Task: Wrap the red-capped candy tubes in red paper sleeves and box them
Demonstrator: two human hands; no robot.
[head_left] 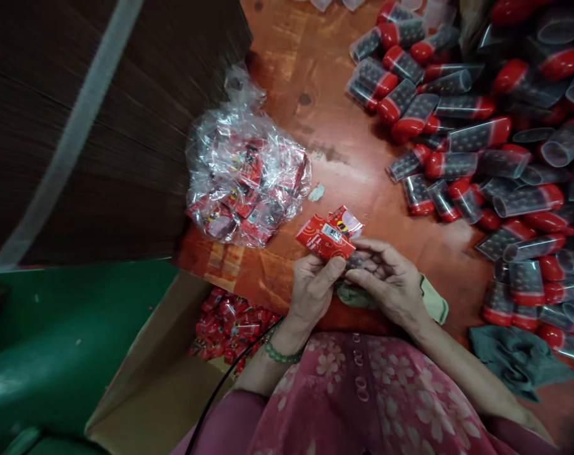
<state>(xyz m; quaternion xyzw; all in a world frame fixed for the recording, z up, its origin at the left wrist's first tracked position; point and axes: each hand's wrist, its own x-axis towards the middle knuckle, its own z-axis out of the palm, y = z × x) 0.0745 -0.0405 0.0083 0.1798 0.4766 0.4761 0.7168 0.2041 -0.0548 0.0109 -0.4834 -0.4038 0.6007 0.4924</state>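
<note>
Head view: red wrapper (318, 235), near side of table (363, 174)
Left hand (311, 284): pinching wrapper
Right hand (392, 278): adjoining, grip unclear
Wrapper step: seemingly two-handed handling
Next move: probably needs steady pinch

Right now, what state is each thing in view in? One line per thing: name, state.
Left hand: closed on red packaging
Right hand: fingers bent
Red packaging: held
Plastic bag: crumpled, red pieces inside
Cardboard box: open, red pieces inside
Red-ended containers: mostly lying, piled
Dark cloth: crumpled
</note>
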